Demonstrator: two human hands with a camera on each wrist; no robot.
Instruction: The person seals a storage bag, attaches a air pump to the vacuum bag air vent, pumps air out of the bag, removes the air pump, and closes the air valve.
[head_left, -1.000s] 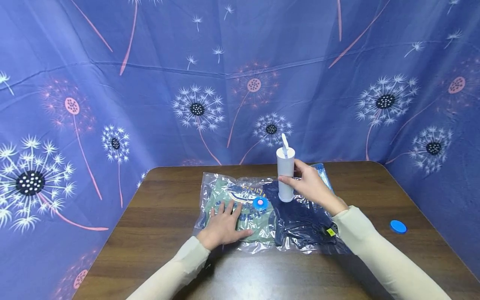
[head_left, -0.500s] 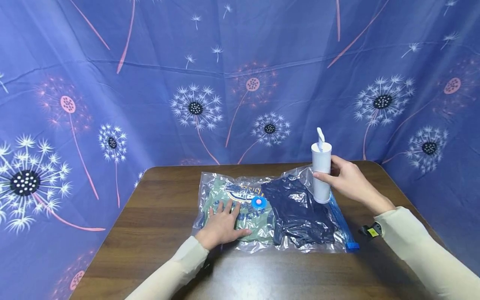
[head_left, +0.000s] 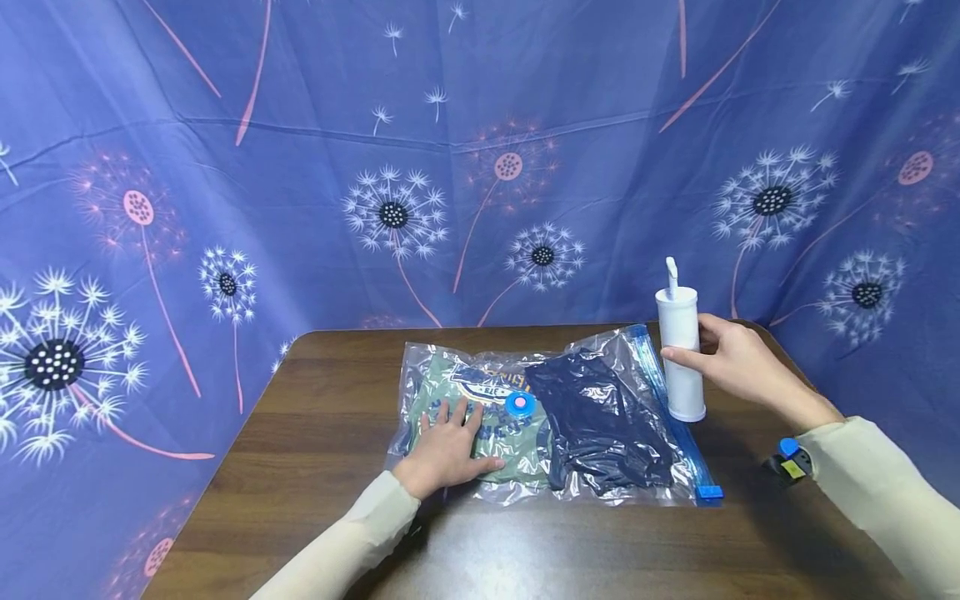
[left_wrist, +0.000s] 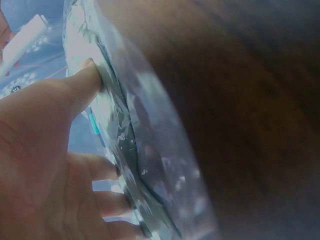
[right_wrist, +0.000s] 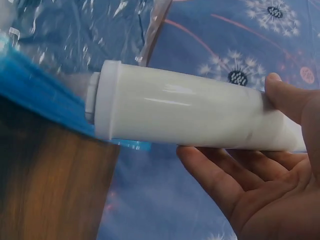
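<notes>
**Left hand flat on the bag, right hand around the pump**

At lower centre-left of the head view, your left hand (head_left: 448, 446) lies flat with fingers spread on the clear vacuum bag (head_left: 600, 350), pressing on the green shirt (head_left: 435, 387) inside it. In the left wrist view your thumb and fingers (left_wrist: 85, 82) rest straight against the crinkled plastic. Just right of your fingertips sits the round blue valve (head_left: 519, 405), and beyond it the dark navy garment (head_left: 600, 425) fills the bag's right half. The bag lies on the brown wooden table (head_left: 322, 400), its blue zip strip (head_left: 678, 433) running along its right edge. At centre-right, your right hand (head_left: 738, 362) curls around the white hand pump (head_left: 680, 358), which stands upright with its base on the table, touching the zip strip. A small blue cap (head_left: 787, 447) shows near your right wrist.
</notes>
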